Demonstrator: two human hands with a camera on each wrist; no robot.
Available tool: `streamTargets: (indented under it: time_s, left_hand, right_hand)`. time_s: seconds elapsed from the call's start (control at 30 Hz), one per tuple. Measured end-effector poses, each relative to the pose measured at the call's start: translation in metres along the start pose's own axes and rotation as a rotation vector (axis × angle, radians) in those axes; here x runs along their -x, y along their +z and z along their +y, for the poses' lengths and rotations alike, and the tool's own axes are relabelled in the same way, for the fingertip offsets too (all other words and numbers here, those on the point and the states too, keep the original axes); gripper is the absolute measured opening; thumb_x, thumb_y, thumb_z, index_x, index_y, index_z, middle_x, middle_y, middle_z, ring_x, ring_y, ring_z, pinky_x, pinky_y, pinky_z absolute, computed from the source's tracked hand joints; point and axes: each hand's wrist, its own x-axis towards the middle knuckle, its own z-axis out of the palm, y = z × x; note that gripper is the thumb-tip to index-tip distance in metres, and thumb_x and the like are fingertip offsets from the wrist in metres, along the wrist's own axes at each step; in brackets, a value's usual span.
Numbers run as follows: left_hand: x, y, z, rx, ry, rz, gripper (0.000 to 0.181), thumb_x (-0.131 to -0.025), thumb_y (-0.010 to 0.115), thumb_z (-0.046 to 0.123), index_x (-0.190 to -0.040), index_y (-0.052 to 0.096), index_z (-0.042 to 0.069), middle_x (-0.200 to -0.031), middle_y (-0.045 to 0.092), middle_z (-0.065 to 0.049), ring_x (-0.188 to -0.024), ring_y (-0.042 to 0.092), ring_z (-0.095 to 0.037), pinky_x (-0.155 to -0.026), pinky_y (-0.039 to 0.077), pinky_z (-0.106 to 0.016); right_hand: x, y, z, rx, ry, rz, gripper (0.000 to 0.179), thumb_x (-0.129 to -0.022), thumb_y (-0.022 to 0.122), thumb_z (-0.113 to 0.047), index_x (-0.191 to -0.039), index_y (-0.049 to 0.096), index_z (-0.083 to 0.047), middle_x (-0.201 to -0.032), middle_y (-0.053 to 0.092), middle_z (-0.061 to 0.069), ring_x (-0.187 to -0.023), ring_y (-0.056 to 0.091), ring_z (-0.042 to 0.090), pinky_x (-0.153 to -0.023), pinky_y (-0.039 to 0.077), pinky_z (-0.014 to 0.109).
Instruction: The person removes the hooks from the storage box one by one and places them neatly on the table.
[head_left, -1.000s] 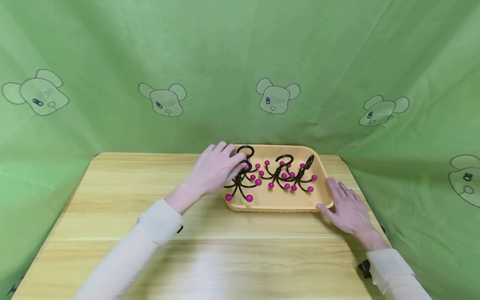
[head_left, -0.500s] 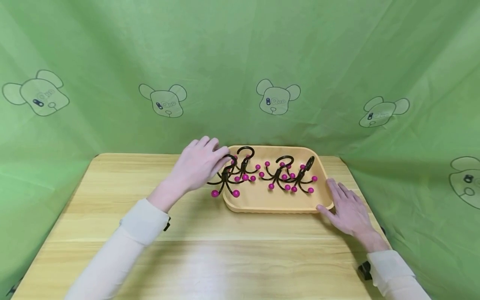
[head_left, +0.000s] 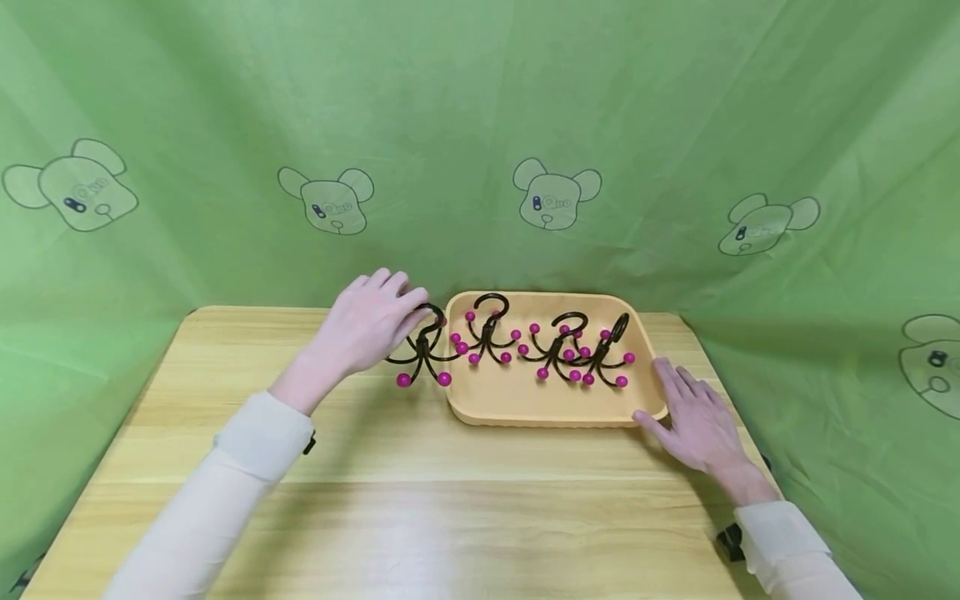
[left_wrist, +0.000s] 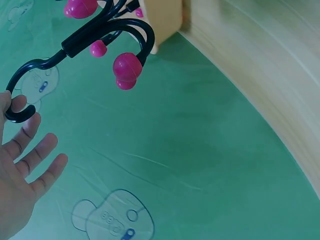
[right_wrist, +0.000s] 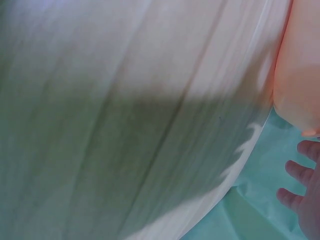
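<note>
My left hand pinches a black claw hook hanger by its curved top, just off the left end of the beige tray. In the left wrist view the hanger's stem runs up to arms tipped with pink balls, while the other fingers spread away from it. Three similar hangers lie in the tray: one at the left, one in the middle and one at the right. Against the tray's right end rests my right hand, fingers straight and thumb at the front corner.
The wooden table carries the tray near its back edge. A green curtain printed with bear heads surrounds the table at the back and sides.
My left hand has carried the hanger leftward, from over the tray's left part to beyond its left rim. My right hand and the tray have stayed in place.
</note>
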Motion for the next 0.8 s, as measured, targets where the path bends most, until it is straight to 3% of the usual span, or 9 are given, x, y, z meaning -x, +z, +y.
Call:
streamTargets:
  time_s: [0.8]
  left_hand:
    - [0.007,0.029,-0.045,-0.001,-0.059,-0.108,0.03,-0.109,0.056,0.038,-0.119,0.068,0.013,-0.101,0.067,-0.01,-0.09,0.061,-0.028,-0.074,0.055,-0.04]
  right_hand:
    - [0.001,-0.001,-0.002,-0.001,0.001,0.003,0.098,-0.099,0.057,-0.063,-0.168,0.018,-0.006,-0.169,0.035,0.026,-0.149,0.039,0.052,-0.119,0.033,0.07]
